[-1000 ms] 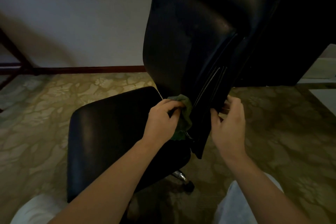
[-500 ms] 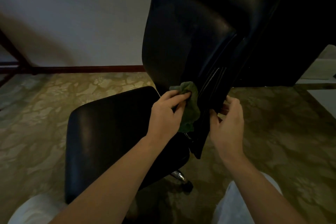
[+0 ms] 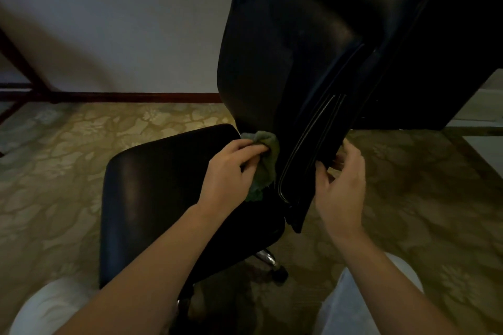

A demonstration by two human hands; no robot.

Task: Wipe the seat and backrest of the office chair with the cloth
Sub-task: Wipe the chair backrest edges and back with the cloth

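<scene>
A black office chair stands before me, its tall backrest [image 3: 294, 43] rising to the top of the view and its seat [image 3: 163, 187] spreading to the left. My left hand [image 3: 231, 171] is closed around a bunched green cloth [image 3: 265, 163] and presses it against the lower front of the backrest, just above the seat's rear edge. My right hand [image 3: 341, 185] grips the backrest's lower right edge, fingers wrapped behind it. Part of the cloth is hidden under my fingers.
Patterned beige carpet [image 3: 68, 166] covers the floor. A white wall with a dark baseboard [image 3: 130, 96] runs behind. Dark furniture [image 3: 435, 62] stands at the right. A chrome chair leg with a caster [image 3: 272, 261] shows below the seat. My knees are at the bottom.
My left hand lifted the cloth up the lower backrest, then brought it slightly left and down again. My right hand stayed on the backrest edge.
</scene>
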